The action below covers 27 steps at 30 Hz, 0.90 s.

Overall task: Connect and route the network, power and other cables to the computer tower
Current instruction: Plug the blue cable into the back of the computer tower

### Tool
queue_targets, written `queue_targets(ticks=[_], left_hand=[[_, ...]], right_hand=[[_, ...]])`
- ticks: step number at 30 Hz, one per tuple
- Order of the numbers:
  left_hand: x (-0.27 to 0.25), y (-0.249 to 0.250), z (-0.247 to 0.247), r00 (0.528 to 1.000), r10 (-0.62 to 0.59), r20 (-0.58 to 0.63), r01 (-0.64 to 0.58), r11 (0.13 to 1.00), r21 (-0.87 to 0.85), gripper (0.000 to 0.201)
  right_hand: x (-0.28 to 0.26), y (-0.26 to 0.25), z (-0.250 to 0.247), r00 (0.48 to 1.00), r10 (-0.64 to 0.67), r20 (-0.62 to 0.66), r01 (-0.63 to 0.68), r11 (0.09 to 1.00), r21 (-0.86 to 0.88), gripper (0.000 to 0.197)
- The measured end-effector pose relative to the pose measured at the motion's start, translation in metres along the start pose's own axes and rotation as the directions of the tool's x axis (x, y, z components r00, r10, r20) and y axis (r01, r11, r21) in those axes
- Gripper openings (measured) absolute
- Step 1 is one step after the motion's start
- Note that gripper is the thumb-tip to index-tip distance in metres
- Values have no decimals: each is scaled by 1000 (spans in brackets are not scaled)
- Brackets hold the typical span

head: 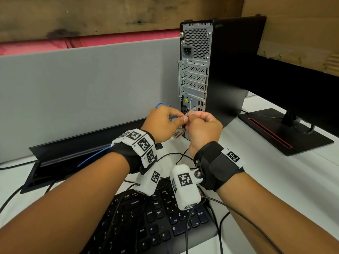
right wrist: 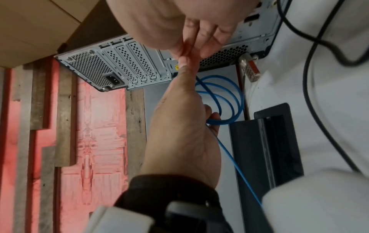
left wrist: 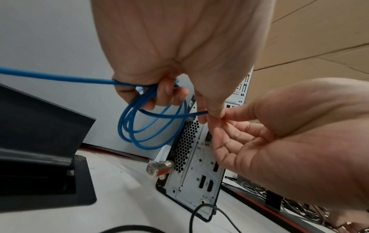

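Two hands, left hand (head: 163,123) and right hand (head: 201,131), pinch the blue cable (left wrist: 151,126) near the tower (head: 196,70); power socket (head: 187,51) empty, nothing plugged yet.

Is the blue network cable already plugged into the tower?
Not plugged in: blue network cable hangs coiled from the left hand; its clear plug is held before the ports.

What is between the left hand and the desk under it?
Blue cable loops hang from the left hand; below them the desk is bare, as the left wrist view shows.
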<state>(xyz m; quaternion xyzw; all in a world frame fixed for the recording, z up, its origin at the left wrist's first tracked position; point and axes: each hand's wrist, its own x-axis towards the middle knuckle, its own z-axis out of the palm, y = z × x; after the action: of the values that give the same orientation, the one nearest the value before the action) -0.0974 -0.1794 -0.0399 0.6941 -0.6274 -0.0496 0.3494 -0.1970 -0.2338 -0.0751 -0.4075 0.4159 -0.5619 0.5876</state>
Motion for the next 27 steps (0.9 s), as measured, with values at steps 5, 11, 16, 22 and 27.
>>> queue_targets(ticks=[5, 11, 16, 22, 27], left_hand=[[0, 2, 6, 995, -3, -102, 2, 1000, -15, 17], [13, 0, 5, 987, -91, -136, 90, 996, -9, 15], [20, 1, 8, 981, -131, -145, 124, 990, -61, 14], [26, 3, 14, 973, -162, -166, 155, 987, -50, 18], [27, 4, 15, 967, -168, -189, 163, 986, -45, 16]], right_hand=[[2, -3, -6, 993, -118, 9, 119, 990, -81, 11], [7, -36, -15, 785, -619, 35, 610, 761, -221, 9], [23, -65, -17, 473, -838, 271, 838, 333, -432, 40], [50, -115, 3, 356, -863, 359, 860, 153, -486, 54], [66, -141, 14, 384, -773, 505, 875, 131, -466, 63]])
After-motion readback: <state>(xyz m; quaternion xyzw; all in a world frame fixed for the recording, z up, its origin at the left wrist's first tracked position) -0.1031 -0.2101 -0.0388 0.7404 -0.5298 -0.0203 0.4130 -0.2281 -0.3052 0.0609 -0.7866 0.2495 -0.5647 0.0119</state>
